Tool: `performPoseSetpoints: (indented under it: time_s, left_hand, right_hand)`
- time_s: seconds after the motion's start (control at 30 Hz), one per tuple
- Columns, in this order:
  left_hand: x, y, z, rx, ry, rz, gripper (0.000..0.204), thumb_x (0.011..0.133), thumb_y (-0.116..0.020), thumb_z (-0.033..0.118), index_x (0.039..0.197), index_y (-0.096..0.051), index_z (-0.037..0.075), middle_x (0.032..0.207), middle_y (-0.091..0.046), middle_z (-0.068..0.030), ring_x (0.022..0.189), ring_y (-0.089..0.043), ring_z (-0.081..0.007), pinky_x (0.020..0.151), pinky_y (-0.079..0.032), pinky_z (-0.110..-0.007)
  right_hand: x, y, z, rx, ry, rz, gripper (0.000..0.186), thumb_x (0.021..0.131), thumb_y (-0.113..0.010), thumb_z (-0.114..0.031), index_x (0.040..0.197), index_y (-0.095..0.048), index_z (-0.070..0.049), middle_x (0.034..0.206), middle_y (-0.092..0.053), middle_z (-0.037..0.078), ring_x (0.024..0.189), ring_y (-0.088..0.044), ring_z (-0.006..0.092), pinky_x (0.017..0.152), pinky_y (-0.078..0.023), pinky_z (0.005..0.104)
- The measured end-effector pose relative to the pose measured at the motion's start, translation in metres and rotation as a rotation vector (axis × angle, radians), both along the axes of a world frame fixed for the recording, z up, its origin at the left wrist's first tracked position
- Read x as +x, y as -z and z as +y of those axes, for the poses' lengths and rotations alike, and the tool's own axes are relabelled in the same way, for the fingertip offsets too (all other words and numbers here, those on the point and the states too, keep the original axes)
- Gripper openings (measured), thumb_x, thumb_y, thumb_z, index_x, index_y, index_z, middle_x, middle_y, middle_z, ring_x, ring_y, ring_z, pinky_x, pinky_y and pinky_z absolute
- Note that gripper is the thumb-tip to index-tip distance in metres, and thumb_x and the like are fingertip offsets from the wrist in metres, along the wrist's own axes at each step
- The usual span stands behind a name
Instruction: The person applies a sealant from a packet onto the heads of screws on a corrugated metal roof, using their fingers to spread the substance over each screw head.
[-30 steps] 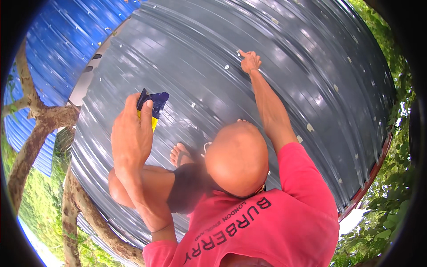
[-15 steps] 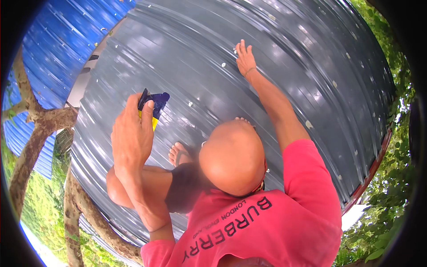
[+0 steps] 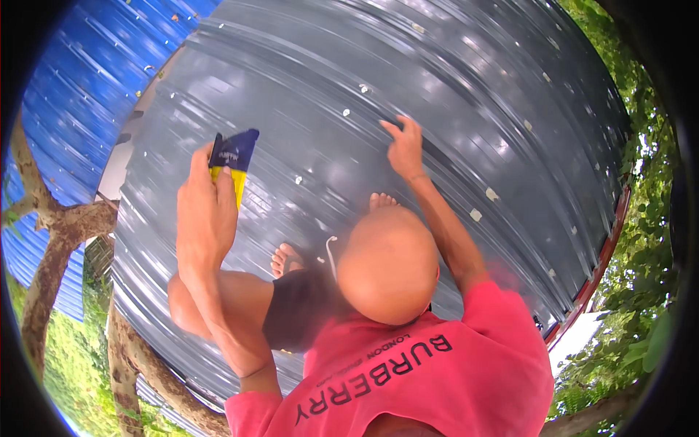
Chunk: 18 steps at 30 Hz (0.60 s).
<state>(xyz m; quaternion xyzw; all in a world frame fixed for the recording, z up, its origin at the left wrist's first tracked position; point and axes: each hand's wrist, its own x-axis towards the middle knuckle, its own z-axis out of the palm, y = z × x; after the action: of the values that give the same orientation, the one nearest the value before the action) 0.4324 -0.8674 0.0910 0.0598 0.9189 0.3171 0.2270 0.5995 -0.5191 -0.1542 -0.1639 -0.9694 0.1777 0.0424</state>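
My left hand (image 3: 207, 218) is closed round a blue and yellow pouch (image 3: 237, 151), held up above a ribbed grey metal roof. The pouch's blue end points away from me, and my fingers partly cover its yellow part. Farther right, my right hand (image 3: 405, 149) is over the roof with nothing visible in it. Two of its fingers stretch out apart; the others are partly hidden. Just beyond that hand, pale dabs (image 3: 346, 113) dot the grey roof (image 3: 291, 109).
I squat on the roof in flip-flops, knees raised between my arms. A thin white cord (image 3: 332, 255) shows by my right knee (image 3: 389, 266). Tree branches (image 3: 62, 218) stand at the left, before a blue roof (image 3: 87, 73). Leaves (image 3: 633, 306) border the right edge.
My right hand has drawn back toward me, and its fingers have bent from a wide spread. The pouch in my left hand has moved slightly left and shows more yellow.
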Motion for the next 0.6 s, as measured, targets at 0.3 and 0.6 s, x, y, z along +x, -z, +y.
performPoseSetpoints:
  time_s: [0.3,0.6]
  left_hand:
    - [-0.024,0.015,-0.026,0.33,-0.123,0.003,0.024,0.098,-0.056,0.013,0.118,-0.063,0.003,0.083,-0.069,-0.0185,0.071,-0.068,-0.0252,0.066,-0.052,-0.039]
    - [-0.028,0.031,-0.019,0.711,-0.285,0.038,0.023,0.1,-0.062,0.016,0.119,-0.067,0.003,0.096,-0.073,-0.0056,0.084,-0.063,-0.0091,0.075,-0.052,-0.029]
  right_hand:
    - [0.233,-0.077,-0.085,-0.128,0.591,-0.25,0.069,0.085,-0.051,-0.003,0.153,-0.038,-0.003,0.135,-0.049,0.024,0.121,-0.047,0.0404,0.107,-0.035,0.0491]
    - [0.262,-0.068,-0.12,-0.059,0.63,-0.297,0.067,0.093,-0.052,-0.02,0.156,-0.033,-0.007,0.14,-0.046,0.019,0.125,-0.043,0.0394,0.109,-0.032,0.051]
